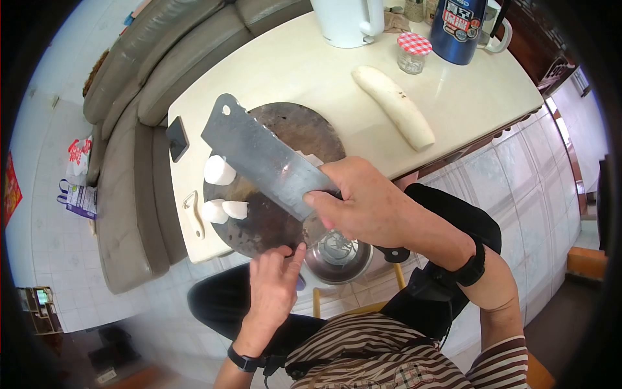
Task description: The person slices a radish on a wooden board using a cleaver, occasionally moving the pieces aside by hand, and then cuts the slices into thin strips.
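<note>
A cream table (453,104) carries a round dark board (291,123) at its front edge. A black phone (177,138) and a small metal tool (192,212) lie just left of it. Farther back are a white radish (393,107), a red-lidded jar (413,53), a white kettle (346,23) and a blue flask (458,26).

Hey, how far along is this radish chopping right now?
Done: three white chunks lie cut on the round board. In hand: the right hand holds the cleaver over the board, while the left hand rests at its near edge by the metal bowl. Left: a whole radish lies uncut on the table.
</note>
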Demonstrator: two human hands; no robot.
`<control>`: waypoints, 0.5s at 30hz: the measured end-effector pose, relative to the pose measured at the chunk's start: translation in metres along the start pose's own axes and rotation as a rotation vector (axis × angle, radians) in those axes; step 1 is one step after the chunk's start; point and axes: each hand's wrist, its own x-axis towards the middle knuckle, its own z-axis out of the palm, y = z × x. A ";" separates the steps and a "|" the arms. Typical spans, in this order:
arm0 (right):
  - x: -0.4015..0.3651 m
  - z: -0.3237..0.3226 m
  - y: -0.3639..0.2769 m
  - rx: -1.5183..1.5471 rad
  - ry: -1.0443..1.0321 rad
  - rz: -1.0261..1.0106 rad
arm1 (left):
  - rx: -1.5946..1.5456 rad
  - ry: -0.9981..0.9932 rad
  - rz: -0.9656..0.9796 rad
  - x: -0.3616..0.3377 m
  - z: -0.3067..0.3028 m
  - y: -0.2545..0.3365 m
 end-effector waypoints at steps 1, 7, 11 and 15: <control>0.000 -0.001 0.001 0.001 0.005 0.004 | 0.061 -0.009 0.029 -0.003 0.001 0.000; -0.002 0.001 0.001 -0.055 0.000 0.010 | 0.181 -0.067 0.110 -0.017 0.007 -0.003; -0.002 0.000 0.004 -0.087 0.005 -0.040 | 0.188 -0.069 0.071 -0.014 0.007 0.003; -0.001 0.000 0.009 -0.127 0.016 -0.072 | 0.218 -0.067 0.064 -0.011 0.010 0.003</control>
